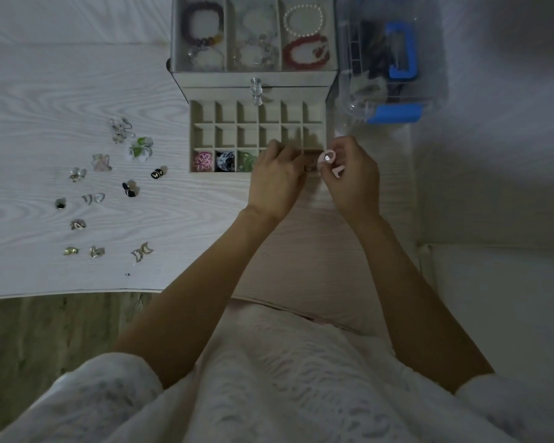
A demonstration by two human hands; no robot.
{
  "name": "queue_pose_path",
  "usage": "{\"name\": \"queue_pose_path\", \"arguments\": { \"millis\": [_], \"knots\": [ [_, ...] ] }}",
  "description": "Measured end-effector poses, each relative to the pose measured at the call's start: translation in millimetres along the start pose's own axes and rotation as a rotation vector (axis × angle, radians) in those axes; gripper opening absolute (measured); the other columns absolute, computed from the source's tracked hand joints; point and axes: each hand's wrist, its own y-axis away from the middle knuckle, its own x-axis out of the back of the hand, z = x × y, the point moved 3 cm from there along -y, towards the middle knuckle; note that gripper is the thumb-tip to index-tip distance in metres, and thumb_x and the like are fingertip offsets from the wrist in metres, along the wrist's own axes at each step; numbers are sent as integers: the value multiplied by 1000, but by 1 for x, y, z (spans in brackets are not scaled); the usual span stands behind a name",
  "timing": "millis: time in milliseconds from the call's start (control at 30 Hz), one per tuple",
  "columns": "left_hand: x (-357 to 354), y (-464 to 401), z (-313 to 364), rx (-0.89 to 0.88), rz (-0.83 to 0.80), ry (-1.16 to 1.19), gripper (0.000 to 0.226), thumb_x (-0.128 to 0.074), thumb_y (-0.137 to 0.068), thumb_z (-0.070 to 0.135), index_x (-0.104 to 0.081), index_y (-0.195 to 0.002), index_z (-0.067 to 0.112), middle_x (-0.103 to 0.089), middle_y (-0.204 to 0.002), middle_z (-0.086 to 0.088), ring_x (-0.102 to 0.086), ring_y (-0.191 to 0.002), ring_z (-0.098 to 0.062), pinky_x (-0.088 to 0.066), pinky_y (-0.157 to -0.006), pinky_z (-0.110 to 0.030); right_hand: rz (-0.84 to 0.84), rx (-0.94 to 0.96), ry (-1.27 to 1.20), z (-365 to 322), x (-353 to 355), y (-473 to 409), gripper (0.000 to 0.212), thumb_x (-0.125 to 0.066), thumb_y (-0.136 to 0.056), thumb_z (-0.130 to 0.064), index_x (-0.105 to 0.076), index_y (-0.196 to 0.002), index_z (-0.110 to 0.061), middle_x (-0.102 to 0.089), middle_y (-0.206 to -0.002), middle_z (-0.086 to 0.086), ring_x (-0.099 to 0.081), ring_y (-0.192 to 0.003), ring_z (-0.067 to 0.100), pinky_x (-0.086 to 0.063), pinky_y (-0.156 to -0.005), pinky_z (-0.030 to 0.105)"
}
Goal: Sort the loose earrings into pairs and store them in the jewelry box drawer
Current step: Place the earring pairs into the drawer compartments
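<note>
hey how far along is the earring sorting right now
Early on. Done: three front-row slots of the open drawer hold earrings, pink, blue-and-white and green. In hand: the right hand pinches a pale pink earring over the drawer's front right, with the left hand beside it. Left: about a dozen loose earrings on the table, and most slots are empty.

The scene is dim and bluish-grey, with the pale bench (77,100) left of the jewelry box (253,81) the brightest area and the light falling away to murky grey right of the box. Soft shadow fills the cells of the open drawer (258,129) below the box front, and no glare shows. Wide-angle bending bows the bench edge, and detail is soft and noisy throughout
</note>
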Motion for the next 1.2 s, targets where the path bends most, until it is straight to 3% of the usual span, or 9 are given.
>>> {"name": "queue_pose_path", "arguments": {
  "millis": [133, 333, 467, 567, 633, 767, 900, 1000, 1200],
  "knots": [
    [3, 7, -9, -51, 42, -64, 22, -52, -79, 24, -74, -80, 25, -71, -79, 5, -58, -75, -26, -47, -63, -30, -103, 100, 199, -1, -11, -10, 18, -58, -84, -10, -61, -102, -8, -65, -99, 9, -55, -93, 28, -46, -76, 36],
    [2, 11, -12, -112, -35, -26, 20, -61, -79, 18, -72, -94, 24, -70, -84, -2, -57, -81, -30, -48, -68, -36, -131, 202, 376, -4, -12, -4, 22, -52, -84, -11, -69, -98, -8, -67, -104, 4, -52, -100, 31, -45, -84, 40],
    [19, 20, -14, -115, -28, 116, 27, -52, -81, 19, -69, -101, 18, -69, -90, -5, -56, -82, -29, -41, -78, -31, -94, 213, 379, -12, -10, 7, 24, -50, -85, -17, -69, -98, -8, -67, -105, 5, -52, -101, 32, -45, -84, 43],
    [49, 43, -36, 13, 54, 319, 24, -55, -86, 14, -66, -107, 16, -67, -94, -4, -53, -84, -23, -35, -78, -23, -28, 248, 283, -39, -14, 20, 24, -47, -85, -12, -67, -98, -8, -66, -100, 9, -52, -97, 31, -44, -84, 39],
    [74, 67, -62, 114, 113, 412, 27, -58, -88, 12, -62, -114, 18, -66, -96, 0, -51, -82, -15, -38, -75, -22, -107, 274, 214, -63, -34, 32, 25, -47, -84, -11, -66, -99, -8, -64, -98, 11, -53, -95, 31, -43, -84, 37],
    [111, 126, -125, 391, 123, 437, 30, -56, -90, 19, -56, -120, 24, -63, -101, 10, -50, -83, -5, -39, -72, -17, -419, 298, 131, -104, -93, 62, 25, -55, -83, -7, -62, -107, -7, -61, -104, 13, -55, -98, 31, -46, -81, 36],
    [121, 182, -177, 543, -59, 318, 34, -68, -81, 17, -58, -114, 17, -63, -106, 0, -52, -87, -12, -45, -76, -30, -716, 280, 135, -139, -147, 96, 40, -62, -84, -9, -54, -123, -12, -50, -119, 9, -56, -100, 26, -50, -79, 36],
    [113, 211, -190, 515, -212, 263, 43, -74, -76, 20, -59, -115, 11, -60, -110, -9, -57, -91, -23, -41, -77, -28, -763, 288, 169, -154, -178, 117, 48, -65, -82, -8, -50, -128, -12, -46, -124, 10, -55, -101, 25, -48, -78, 30],
    [92, 220, -190, 526, -208, 302, 43, -72, -76, 17, -59, -115, 5, -58, -106, -17, -60, -88, -31, -50, -75, -38, -710, 288, 209, -168, -206, 125, 39, -65, -78, -3, -56, -116, -7, -51, -112, 12, -56, -98, 27, -49, -75, 32]
  ]
}}
